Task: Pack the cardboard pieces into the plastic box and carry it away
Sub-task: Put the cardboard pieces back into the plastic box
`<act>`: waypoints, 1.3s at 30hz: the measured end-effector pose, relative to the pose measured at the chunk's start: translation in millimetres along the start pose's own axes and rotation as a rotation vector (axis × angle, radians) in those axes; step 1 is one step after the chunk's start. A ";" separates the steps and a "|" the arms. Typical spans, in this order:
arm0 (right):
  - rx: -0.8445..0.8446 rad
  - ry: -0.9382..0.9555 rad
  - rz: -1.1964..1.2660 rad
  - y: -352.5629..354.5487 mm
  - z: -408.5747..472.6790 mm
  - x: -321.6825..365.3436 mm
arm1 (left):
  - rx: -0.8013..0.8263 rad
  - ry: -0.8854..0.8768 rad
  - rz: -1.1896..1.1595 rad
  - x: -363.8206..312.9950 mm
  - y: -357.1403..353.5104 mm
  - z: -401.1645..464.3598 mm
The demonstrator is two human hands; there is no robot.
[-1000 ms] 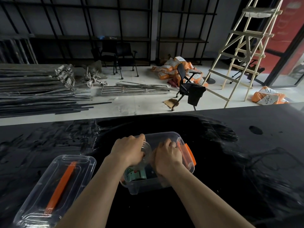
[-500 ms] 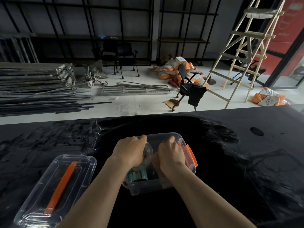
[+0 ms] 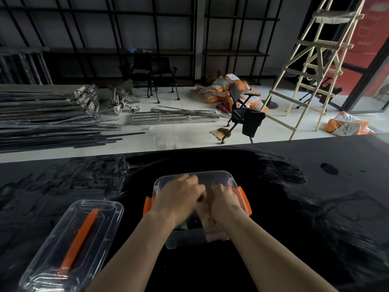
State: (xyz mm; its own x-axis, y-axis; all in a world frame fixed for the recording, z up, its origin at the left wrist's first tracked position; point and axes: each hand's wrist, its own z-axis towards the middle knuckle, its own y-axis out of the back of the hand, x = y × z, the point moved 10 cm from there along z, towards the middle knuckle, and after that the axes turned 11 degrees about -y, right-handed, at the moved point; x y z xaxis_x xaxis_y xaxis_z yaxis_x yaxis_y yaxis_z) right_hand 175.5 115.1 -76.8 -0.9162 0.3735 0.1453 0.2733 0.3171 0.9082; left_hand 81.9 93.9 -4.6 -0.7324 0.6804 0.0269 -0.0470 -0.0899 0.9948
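Note:
The clear plastic box (image 3: 212, 175) with orange side clips (image 3: 244, 201) stands on the black table, right in front of me. Both of my hands are down inside it. My left hand (image 3: 179, 199) is motion-blurred, fingers curled over the box's left half, and what it holds is hidden. My right hand (image 3: 225, 201) presses against the right half, closed on a brown cardboard piece (image 3: 207, 220) that shows between and below the two hands. Something dark green lies at the box's bottom, mostly hidden.
The box's clear lid (image 3: 48, 260) with an orange handle lies on the black table (image 3: 305, 218) to the left. Beyond the table's far edge, the floor holds metal bars (image 3: 42, 123), an office chair (image 3: 246, 116), a wooden ladder (image 3: 311, 66) and orange sacks.
My left hand has swung right, from the box's left rim to over its middle, uncovering the left orange clip. The clear round thing it held is out of sight.

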 end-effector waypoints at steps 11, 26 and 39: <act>0.068 0.067 0.011 -10.2 4.3 3.8 | 0.467 0.295 -0.665 -12.1 -92.6 9.2; 0.093 0.107 -0.072 -16.6 6.1 9.9 | 0.441 0.259 -0.695 -11.6 -92.2 9.2; 0.058 -0.101 0.105 -4.8 9.7 -12.3 | 0.485 0.222 -0.690 -23.2 -90.1 6.4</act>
State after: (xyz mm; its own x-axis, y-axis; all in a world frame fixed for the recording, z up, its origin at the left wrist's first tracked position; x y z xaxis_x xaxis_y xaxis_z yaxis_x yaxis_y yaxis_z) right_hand 188.3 117.4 -86.8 -0.8484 0.4921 0.1950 0.3850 0.3209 0.8654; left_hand 107.5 90.8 -94.3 -0.7649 0.3070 -0.5663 -0.2709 0.6442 0.7152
